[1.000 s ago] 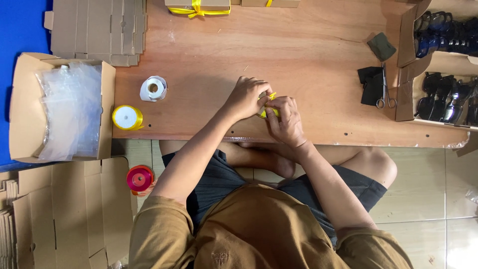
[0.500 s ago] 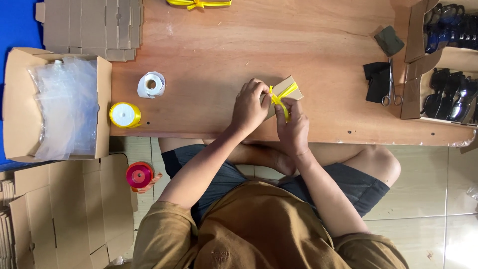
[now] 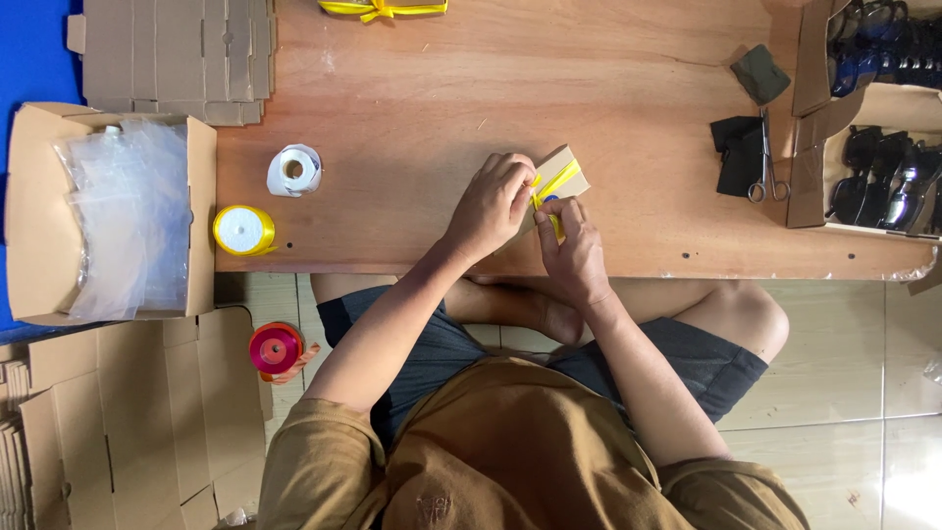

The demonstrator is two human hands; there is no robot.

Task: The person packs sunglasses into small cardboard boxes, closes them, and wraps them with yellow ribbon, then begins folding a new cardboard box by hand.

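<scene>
**Ribbon Being Tied Around Small Box**

The yellow ribbon (image 3: 555, 185) was pinched by both the left hand (image 3: 491, 204) and the right hand (image 3: 571, 253) over a small cardboard box (image 3: 564, 169), near the wooden table's (image 3: 412, 88) front edge. Knotting seemed under way; steady tension would be needed next.

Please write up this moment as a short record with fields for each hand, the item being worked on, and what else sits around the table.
left hand: lies on the small cardboard box, fingers at the ribbon
right hand: grip pinches the yellow ribbon at the box's near side
small cardboard box: flat on the wooden table, tilted, crossed by yellow ribbon
table left: white tape roll, yellow ribbon spool
table right: scissors, black pouches
far edge: another box tied in yellow
floor: red ribbon spool, flat cardboard
</scene>
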